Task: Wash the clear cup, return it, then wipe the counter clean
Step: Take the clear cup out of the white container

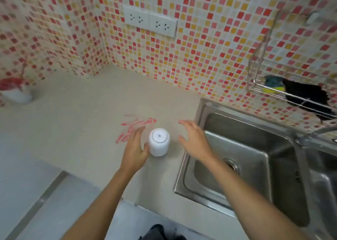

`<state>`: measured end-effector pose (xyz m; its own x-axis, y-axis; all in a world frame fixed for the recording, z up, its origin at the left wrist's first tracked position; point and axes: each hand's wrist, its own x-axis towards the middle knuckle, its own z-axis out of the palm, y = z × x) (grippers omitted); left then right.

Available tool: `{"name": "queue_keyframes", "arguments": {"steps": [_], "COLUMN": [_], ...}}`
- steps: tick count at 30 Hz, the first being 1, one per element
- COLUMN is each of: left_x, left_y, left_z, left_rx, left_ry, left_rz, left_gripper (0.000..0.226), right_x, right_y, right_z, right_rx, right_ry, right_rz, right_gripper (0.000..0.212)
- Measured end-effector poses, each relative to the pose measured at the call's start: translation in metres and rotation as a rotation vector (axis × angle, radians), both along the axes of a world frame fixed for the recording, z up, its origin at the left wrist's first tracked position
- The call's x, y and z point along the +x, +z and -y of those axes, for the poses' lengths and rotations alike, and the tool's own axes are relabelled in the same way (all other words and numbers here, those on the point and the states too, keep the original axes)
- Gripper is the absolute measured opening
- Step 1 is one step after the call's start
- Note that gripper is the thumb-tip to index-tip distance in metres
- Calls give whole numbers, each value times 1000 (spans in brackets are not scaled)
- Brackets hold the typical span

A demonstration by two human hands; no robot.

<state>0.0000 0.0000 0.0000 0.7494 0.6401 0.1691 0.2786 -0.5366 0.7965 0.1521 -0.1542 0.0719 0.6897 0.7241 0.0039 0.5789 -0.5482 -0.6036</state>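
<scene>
Both forearms reach up from the bottom edge toward the cup (159,142), which stands upside down on the beige counter (76,112), base upward, looking whitish and frosted rather than plainly clear. At the cup's left, the left hand (134,148) has its fingers spread and its thumb touching the cup's side, without closing round it. At the cup's right, the right hand (194,139) hovers with fingers spread, apart from the cup and holding nothing, partly over the rim of the steel sink (242,159). Just behind and left of the cup, red scribbled marks (135,127) stain the counter, partly under the left fingers. Left of the cup, bare counter runs to a white pot (17,95) by the mosaic tile wall (209,44). Behind the cup the counter lies bare up to the wall, where a double socket (150,20) sits. Right of the cup, beyond the sink, a wire rack (295,97) on the wall carries a sponge (273,83) and a dark cloth (308,94).
</scene>
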Motion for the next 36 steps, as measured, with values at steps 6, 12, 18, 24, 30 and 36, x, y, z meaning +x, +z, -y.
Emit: {"name": "queue_keyframes", "arguments": {"steps": [6, 12, 18, 24, 30, 36], "left_x": [4, 23, 34, 30, 28, 30], "left_y": [-42, -59, -53, -57, -49, -50], "left_z": [21, 35, 42, 39, 44, 43], "left_rx": [-219, -314, -182, -278, -364, -359], "left_ry": [-40, 31, 119, 125, 161, 162], "left_rz": [-74, -13, -14, -130, -79, -80], "left_gripper": [65, 77, 61, 105, 125, 123], "right_x": [-31, -40, -43, -36, -30, -17], "right_y": [-18, -31, -30, -19, -15, -10], "right_z": [-43, -56, -70, -68, -60, -58], "right_rx": [-147, -274, -419, -457, -452, -465], "right_ry": [112, 78, 20, 105, 251, 391], "right_rz": [-85, 11, 254, 284, 298, 318], "right_gripper": [74, 80, 83, 78, 70, 69]}}
